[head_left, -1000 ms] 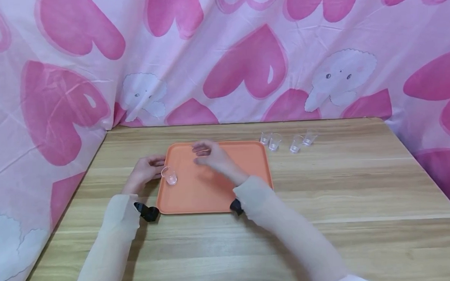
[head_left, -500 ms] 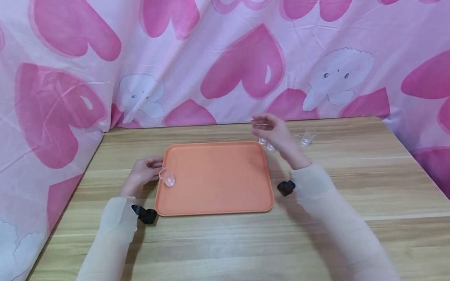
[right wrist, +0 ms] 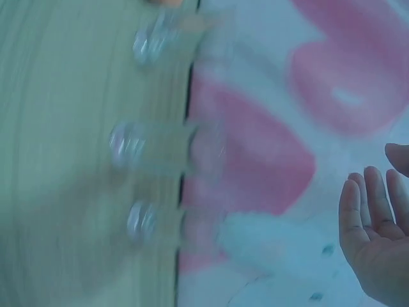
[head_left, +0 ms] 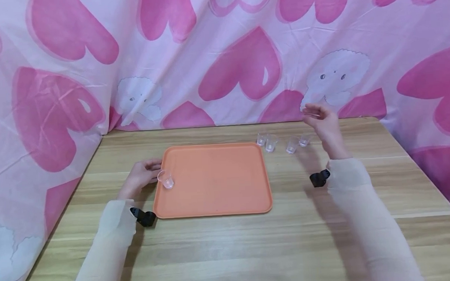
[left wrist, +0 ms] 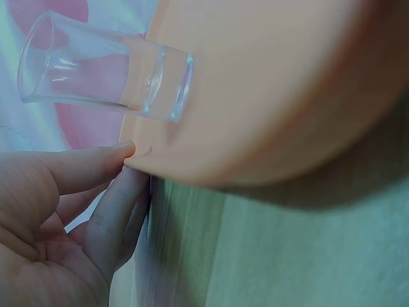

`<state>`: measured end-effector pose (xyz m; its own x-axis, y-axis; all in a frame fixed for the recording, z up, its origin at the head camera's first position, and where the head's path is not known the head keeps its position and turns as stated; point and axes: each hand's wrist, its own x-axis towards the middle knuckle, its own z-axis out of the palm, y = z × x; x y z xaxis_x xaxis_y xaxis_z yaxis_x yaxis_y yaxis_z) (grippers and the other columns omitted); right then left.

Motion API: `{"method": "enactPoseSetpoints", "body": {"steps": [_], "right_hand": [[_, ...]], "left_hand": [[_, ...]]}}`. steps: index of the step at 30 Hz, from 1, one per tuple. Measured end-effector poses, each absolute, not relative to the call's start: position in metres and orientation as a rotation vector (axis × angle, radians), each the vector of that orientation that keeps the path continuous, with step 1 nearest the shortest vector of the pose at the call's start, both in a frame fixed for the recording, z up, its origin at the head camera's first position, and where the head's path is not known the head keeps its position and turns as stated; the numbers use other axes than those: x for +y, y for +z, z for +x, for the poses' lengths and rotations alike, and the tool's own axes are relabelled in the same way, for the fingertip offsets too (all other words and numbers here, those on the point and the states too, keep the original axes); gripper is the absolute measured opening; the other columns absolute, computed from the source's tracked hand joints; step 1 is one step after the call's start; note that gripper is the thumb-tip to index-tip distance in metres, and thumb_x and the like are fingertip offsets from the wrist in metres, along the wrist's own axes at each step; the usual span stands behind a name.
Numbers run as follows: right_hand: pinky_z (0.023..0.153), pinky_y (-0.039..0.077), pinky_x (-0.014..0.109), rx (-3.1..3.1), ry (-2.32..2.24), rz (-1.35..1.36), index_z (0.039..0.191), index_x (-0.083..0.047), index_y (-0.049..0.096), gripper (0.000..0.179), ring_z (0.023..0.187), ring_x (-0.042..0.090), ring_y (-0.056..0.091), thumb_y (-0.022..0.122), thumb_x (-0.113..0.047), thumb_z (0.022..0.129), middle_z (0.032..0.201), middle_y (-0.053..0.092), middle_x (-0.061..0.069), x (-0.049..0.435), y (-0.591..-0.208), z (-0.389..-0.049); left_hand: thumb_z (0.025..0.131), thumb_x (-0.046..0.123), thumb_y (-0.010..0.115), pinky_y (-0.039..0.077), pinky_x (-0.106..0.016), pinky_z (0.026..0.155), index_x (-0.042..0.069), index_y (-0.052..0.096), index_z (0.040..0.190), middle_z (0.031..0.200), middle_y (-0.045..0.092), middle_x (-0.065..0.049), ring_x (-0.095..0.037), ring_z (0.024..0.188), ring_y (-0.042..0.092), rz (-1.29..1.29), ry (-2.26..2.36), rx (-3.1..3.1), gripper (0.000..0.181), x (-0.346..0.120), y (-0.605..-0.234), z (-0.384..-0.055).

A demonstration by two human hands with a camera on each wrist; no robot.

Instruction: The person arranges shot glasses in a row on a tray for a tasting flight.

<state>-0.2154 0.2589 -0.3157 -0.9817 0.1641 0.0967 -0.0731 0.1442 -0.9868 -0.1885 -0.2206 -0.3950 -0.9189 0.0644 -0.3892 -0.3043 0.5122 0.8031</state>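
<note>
My left hand [head_left: 139,177] pinches the left rim of an orange tray [head_left: 215,180], with the thumb [left wrist: 96,167] above the edge and fingers below it. Close by that grip, a small clear shot glass [head_left: 167,180] stands upright on the tray; it is large in the left wrist view. My right hand [head_left: 325,127] hovers at the back right with relaxed fingers and nothing in them. Below and left of it, several more shot glasses [head_left: 292,145] stand in a loose row on the table. The right wrist view shows some of them blurred, such as one glass [right wrist: 131,144].
The wooden table [head_left: 229,249] reaches back to a pink heart-patterned curtain [head_left: 240,64], which also hangs along the left and right sides. The row of glasses lies between the tray's back right corner and my right hand, near the table's far edge.
My right hand has moved from over the tray to the right, past the row of glasses. The left hand keeps its grip on the tray, and the glass on it stands where it was.
</note>
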Motion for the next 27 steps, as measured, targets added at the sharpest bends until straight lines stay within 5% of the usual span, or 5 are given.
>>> {"method": "enactPoseSetpoints", "body": {"steps": [8,15,19,22,27], "right_hand": [[0.072,0.048,0.002,-2.304,1.867,-0.251,0.097,-0.028,0.056,0.033,0.087,-0.006,0.053,0.056,0.005,0.090,0.090,0.056,-0.022,0.289,-0.333,-0.222],[0.084,0.046,0.005,-2.583,1.651,-0.346,0.138,-0.003,0.043,0.046,0.113,0.011,0.049,0.051,0.000,0.093,0.097,0.044,-0.024,0.298,-0.350,-0.226],[0.102,0.046,0.019,-2.619,1.664,-0.342,0.145,0.005,0.032,0.055,0.129,0.028,0.042,0.049,0.002,0.092,0.101,0.044,-0.022,0.302,-0.356,-0.226],[0.113,0.039,0.033,-2.665,1.694,-0.363,0.147,0.003,0.028,0.058,0.135,0.033,0.036,0.049,-0.001,0.093,0.124,0.053,-0.001,0.305,-0.360,-0.225],[0.118,0.030,0.044,-2.796,1.716,-0.401,0.150,-0.001,0.020,0.064,0.140,0.035,0.029,0.052,-0.013,0.096,0.156,0.025,0.022,0.308,-0.367,-0.222]], "left_hand": [[0.098,0.015,0.053,0.053,-0.025,0.092,-0.001,0.038,0.144,0.140,0.048,-0.026,-0.010,0.101,0.060,-0.188,1.389,2.377,0.051,-0.222,-0.394,-0.187],[0.098,0.015,0.053,0.054,-0.021,0.088,-0.001,0.038,0.144,0.140,0.048,-0.025,-0.005,0.098,0.059,-0.184,1.393,2.372,0.051,-0.223,-0.394,-0.188],[0.098,0.016,0.053,0.053,-0.022,0.091,0.001,0.038,0.144,0.140,0.048,-0.024,-0.007,0.101,0.059,-0.183,1.403,2.365,0.051,-0.223,-0.394,-0.189],[0.098,0.016,0.053,0.053,-0.023,0.091,0.001,0.038,0.144,0.140,0.048,-0.024,-0.008,0.101,0.059,-0.175,1.395,2.370,0.051,-0.223,-0.394,-0.188],[0.098,0.014,0.053,0.055,-0.022,0.088,-0.001,0.038,0.144,0.140,0.048,-0.026,-0.004,0.096,0.060,-0.162,1.400,2.374,0.050,-0.221,-0.394,-0.188]]}}
